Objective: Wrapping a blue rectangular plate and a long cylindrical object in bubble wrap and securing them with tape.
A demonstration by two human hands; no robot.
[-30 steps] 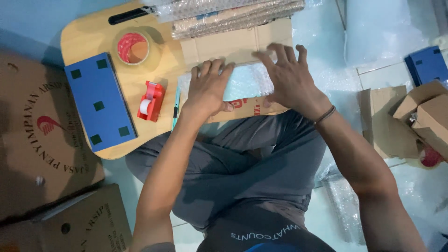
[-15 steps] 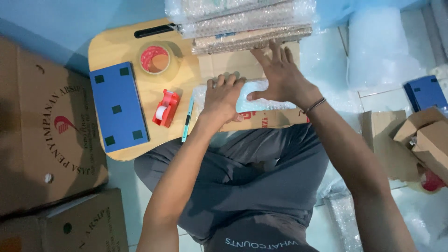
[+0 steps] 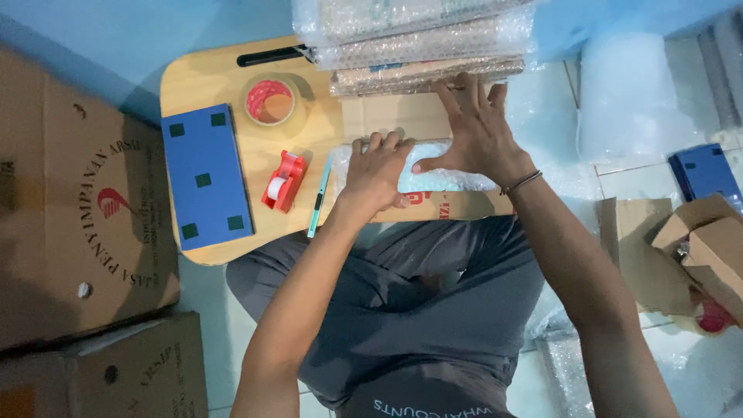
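I sit cross-legged at a low wooden lap table (image 3: pixel 201 70). My left hand (image 3: pixel 377 174) presses palm-down, fingers curled, on a bubble-wrapped flat item (image 3: pixel 445 179) that lies on a piece of brown cardboard (image 3: pixel 464 205). Just to its right, my right hand (image 3: pixel 476 128) lies flat with spread fingers on the far side of the same wrapped item, fingertips reaching a stack of bubble-wrapped packages (image 3: pixel 418 39).
On the table are a blue flat box (image 3: pixel 205 182), a roll of tape (image 3: pixel 269 101), a red tape dispenser (image 3: pixel 282 182) and a teal cutter (image 3: pixel 319 197). Big cardboard boxes (image 3: pixel 77 209) stand at left, smaller ones (image 3: pixel 700 248) and a bubble-wrap roll (image 3: pixel 627 101) at right.
The view has shifted, so the table now sits further right and lower. My hands have drawn closer together over the wrapped item, the left curling its fingers onto it.
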